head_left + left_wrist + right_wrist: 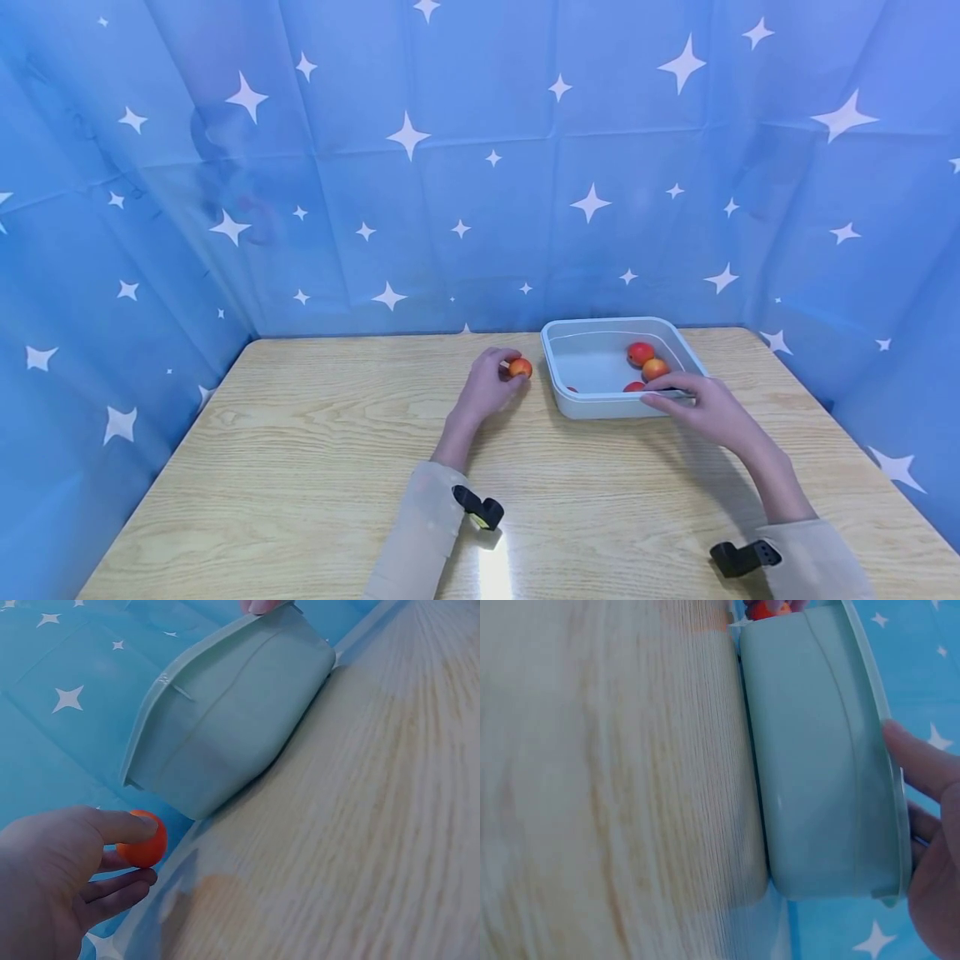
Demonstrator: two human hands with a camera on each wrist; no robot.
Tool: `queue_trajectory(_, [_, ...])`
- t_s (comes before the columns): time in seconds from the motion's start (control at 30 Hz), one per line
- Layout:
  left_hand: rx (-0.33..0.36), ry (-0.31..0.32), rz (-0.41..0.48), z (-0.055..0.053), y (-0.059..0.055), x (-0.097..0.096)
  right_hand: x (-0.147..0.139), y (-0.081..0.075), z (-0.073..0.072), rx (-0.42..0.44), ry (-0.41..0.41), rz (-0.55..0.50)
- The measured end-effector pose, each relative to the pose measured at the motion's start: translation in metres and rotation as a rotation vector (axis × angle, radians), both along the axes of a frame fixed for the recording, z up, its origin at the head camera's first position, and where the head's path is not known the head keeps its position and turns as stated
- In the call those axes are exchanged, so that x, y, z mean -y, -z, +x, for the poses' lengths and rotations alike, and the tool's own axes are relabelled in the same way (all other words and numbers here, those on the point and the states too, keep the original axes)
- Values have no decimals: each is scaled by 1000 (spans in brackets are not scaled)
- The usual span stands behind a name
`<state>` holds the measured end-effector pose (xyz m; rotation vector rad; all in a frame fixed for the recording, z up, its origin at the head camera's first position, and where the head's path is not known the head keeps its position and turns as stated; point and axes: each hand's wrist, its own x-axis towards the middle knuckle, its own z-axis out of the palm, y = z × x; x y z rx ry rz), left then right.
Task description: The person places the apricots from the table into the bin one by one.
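Observation:
My left hand (pixel 489 385) pinches a small round orange-red fruit (pixel 521 368) between thumb and fingers, just left of the pale plastic container (pixel 607 407). In the left wrist view the fruit (pixel 144 840) sits at the fingertips, close over the wood. On the container's near right rim, my right hand (pixel 708 407) grips with the thumb outside and fingers inside, as the right wrist view shows on the rim (pixel 894 780). Inside the container lie several similar fruits, among them a red one (pixel 641 354) and an orange one (pixel 655 369); the front wall partly hides others.
The container stands near the back edge of a light wooden table (pixel 300 467). A blue curtain (pixel 450 192) with white stars hangs behind and on both sides. A black wrist camera (pixel 478 508) sits on the left sleeve, another black camera (pixel 744 558) on the right.

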<state>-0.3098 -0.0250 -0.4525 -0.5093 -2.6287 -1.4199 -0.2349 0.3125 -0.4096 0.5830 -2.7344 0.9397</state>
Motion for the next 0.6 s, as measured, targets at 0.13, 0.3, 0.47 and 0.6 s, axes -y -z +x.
queue_trajectory(0.13, [-14,-8,48,0,-4,2,1,0,0,10,10,3])
queue_trajectory(0.3, [-35,-7,98,1,-12,3,2,-3,1,3,11,7])
queue_trajectory(0.47, [-66,1,129,3,-19,2,3,-5,2,1,8,3])
queue_trajectory(0.6, [-68,-11,123,6,-24,1,2,-3,1,-3,8,-1])
